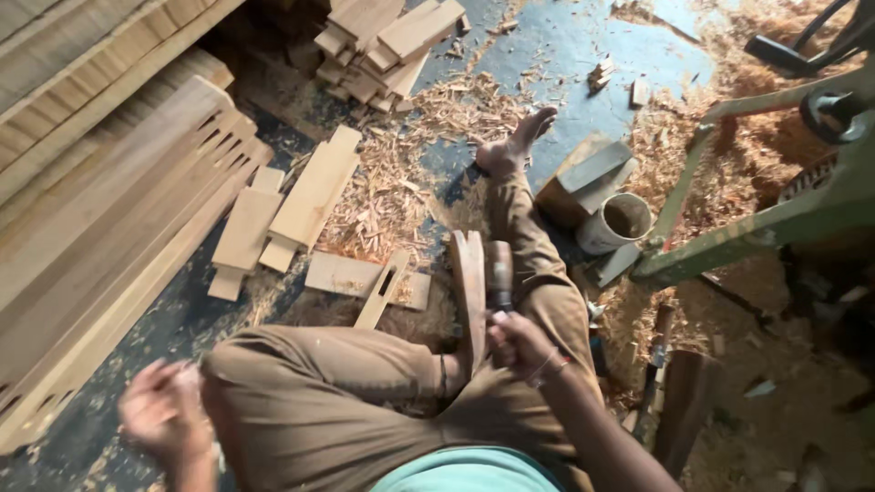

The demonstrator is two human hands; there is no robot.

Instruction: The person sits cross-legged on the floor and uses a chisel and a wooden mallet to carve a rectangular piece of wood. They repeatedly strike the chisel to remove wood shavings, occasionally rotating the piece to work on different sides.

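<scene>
Here the right hand [515,342] is closing around the handle of a mallet [499,273], which is lying along the right thigh beside an upright carved wooden piece [469,292] wedged between the legs. The left hand [159,410] is blurring above the floor at the left, fingers loosely curled, and whether it is holding anything cannot be told. Wood shavings [392,182] and short planks [310,196] are lying ahead.

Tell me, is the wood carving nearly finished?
Partly. Done: shavings cover the floor, and a slotted piece lies cut. In hand: the right hand grips a tool handle against a wooden piece. Left: stacked planks lie apart.
</scene>
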